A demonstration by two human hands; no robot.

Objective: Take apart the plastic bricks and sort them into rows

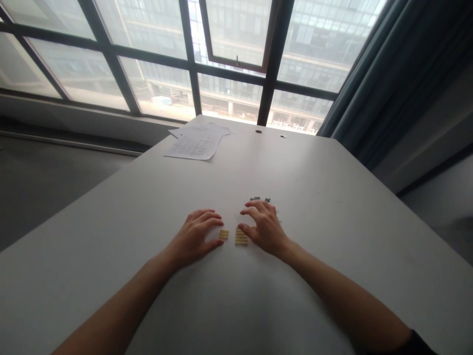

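Two flat groups of small yellow pieces lie on the white table, too small to tell their kind. My left hand point(195, 235) is open beside the smaller yellow group point(223, 234). Its thumb tip reaches the near edge of that group, and its fingers curve above it; I cannot tell whether they touch. Over the right edge of the larger yellow group point(241, 239) hovers my right hand point(266, 229), open, with thumb and fingers apart. Small dark grey pieces point(254, 198) lie just beyond its fingertips. Something whitish shows partly behind this hand.
Printed paper sheets point(195, 142) lie at the far left of the white table point(148, 222). Near the far edge are a dark round spot point(258, 131) and a small dark item point(283, 136). Large windows point(229, 91) stand behind, with a blue-grey curtain point(373, 74) on the right.
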